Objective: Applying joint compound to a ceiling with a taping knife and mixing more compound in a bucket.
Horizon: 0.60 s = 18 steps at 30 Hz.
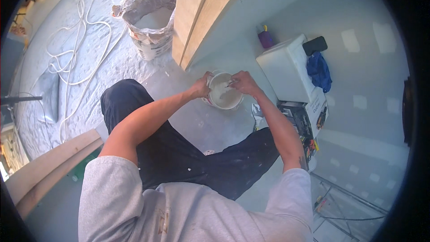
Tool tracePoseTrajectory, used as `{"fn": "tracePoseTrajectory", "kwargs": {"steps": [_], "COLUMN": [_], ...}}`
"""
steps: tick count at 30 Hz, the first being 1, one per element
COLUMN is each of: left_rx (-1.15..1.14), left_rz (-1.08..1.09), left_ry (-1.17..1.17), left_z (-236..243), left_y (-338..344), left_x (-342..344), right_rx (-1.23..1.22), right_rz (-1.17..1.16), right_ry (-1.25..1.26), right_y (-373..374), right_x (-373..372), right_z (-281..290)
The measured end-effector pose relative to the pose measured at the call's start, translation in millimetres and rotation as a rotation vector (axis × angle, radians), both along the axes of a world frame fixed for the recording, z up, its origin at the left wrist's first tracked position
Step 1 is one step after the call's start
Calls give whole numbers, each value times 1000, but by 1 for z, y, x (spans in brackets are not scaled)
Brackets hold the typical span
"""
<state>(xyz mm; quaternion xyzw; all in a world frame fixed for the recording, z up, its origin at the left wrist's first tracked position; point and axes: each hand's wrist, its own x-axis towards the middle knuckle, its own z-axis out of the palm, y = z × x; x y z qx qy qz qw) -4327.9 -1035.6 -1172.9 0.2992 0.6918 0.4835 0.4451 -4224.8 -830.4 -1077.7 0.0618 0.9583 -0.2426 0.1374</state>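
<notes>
Between my knees stands a small white bucket (230,107) with pale, wet plaster-like paste (219,91) inside. My left hand (201,86) is closed on the left side of its rim. Over the right side of the rim, my right hand (243,83) grips a small hand tool (229,85) that reaches into the bucket. Fingers cover most of this tool, so its exact kind does not show.
An open paper sack (156,2) of white powder sits in a larger bucket (151,48) at the far left, beside wooden boards (192,13). White cord (107,54) lies in loops on the floor. To the right stands a white box (284,65) with a blue cloth (319,72) on it.
</notes>
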Motion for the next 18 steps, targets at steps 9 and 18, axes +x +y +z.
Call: {"fn": "tracePoseTrajectory", "kwargs": {"steps": [9,18], "left_rx": [50,58], "left_rz": [-18,-28], "left_ry": [57,-54], "left_z": [-3,13], "left_y": [9,6], "left_x": [10,23], "right_rx": [-49,324], "right_rz": [31,44], "right_ry": [65,133], "right_y": [-17,-19], "right_x": [50,30], "right_z": [-55,25]}}
